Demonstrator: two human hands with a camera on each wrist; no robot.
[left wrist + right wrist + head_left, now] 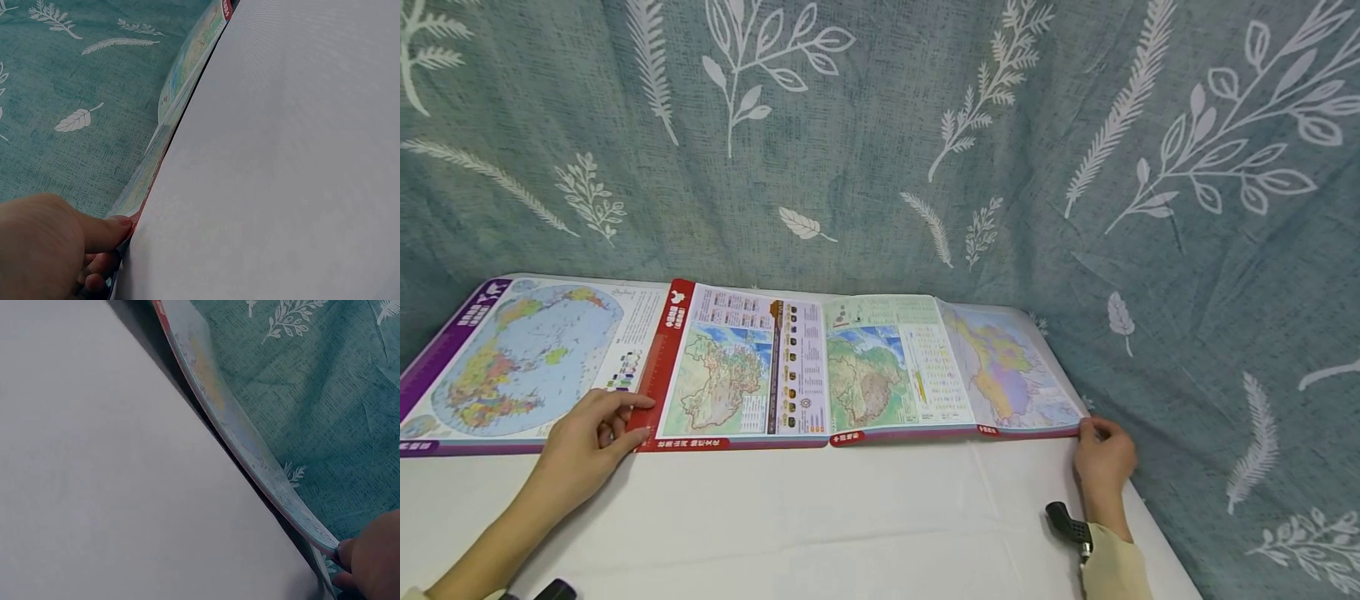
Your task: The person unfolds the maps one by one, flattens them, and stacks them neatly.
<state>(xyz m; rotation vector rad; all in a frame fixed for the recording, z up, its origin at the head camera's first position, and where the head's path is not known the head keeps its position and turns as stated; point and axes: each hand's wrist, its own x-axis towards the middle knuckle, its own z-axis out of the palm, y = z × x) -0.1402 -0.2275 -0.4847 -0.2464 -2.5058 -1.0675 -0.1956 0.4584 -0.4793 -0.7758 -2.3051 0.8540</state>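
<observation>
A long row of map sheets lies across the white table in the head view. My left hand rests on the red strip of the China map sheet, index fingertip and thumb apart on it. In the left wrist view the thumb lies at the sheet's red near corner. The world map sheet, with a purple left strip, lies left of the red strip. My right hand pinches the near right corner of the rightmost map panel. That panel's near edge bows above the table in the right wrist view.
A green relief map panel sits between the China map sheet and the rightmost panel. Behind the maps and down the right side hangs a blue-green leaf-patterned curtain. The white tabletop stretches in front. A black device is at the right wrist.
</observation>
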